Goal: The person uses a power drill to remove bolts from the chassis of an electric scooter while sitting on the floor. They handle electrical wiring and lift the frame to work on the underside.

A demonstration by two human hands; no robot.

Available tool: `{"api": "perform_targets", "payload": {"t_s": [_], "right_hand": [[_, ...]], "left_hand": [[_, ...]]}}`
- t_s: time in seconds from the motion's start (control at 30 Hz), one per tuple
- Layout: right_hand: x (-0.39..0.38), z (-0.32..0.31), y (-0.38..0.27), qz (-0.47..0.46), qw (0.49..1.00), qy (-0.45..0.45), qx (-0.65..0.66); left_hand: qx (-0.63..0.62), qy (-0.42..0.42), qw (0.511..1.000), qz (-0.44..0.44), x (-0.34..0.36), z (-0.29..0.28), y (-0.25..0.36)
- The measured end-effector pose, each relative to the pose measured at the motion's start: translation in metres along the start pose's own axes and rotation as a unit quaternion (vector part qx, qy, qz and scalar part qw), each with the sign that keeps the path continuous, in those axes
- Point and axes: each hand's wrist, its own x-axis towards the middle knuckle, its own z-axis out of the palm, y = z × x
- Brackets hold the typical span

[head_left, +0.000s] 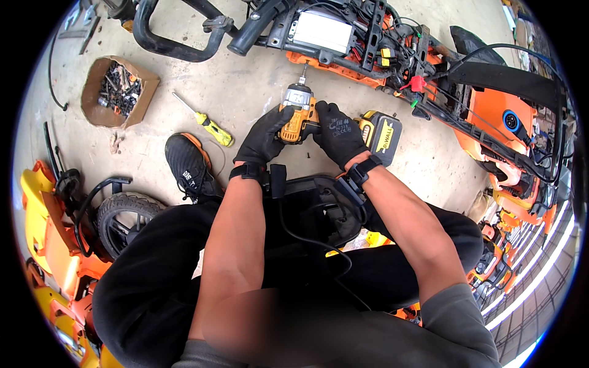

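A yellow-and-black cordless impact driver (297, 119) is held between my gloved hands, its bit pointing away from me. My right hand (339, 132) is closed round its handle, and the battery pack (385, 138) sticks out to the right of that hand. Wrapped against the left side of the tool's body is my left hand (262, 134). The bit ends close to the orange lower edge (331, 65) of a partly stripped vehicle frame; whether it touches a fastener, I cannot tell. A small dark screw (308, 155) lies on the floor below the tool.
Left of my hands a yellow-handled screwdriver (215, 129) lies on the concrete floor. Beyond it stands a cardboard box (93, 104) of loose hardware. A black plastic panel (334, 205) rests by my legs. At left are a wheel (126, 218) and orange-yellow body parts (52, 224).
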Motion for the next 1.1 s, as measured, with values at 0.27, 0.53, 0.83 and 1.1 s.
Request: {"api": "perform_targets", "payload": {"t_s": [0.27,0.53,0.83,1.1], "right_hand": [[-0.001,0.002,0.000,-0.006,1.000,-0.008,-0.006],[-0.007,0.012,0.003,-0.024,0.999,-0.031,-0.001],[-0.024,0.011,0.027,-0.047,0.997,-0.057,0.026],[-0.047,-0.043,0.060,-0.081,0.993,-0.078,0.037]], "left_hand": [[-0.005,0.004,1.000,-0.013,-0.003,-0.003,0.001],[-0.049,-0.032,0.995,-0.082,-0.014,-0.006,-0.001],[0.295,0.349,0.888,-0.048,-0.002,-0.066,0.004],[0.627,0.524,0.575,0.043,-0.007,-0.033,0.061]]}}
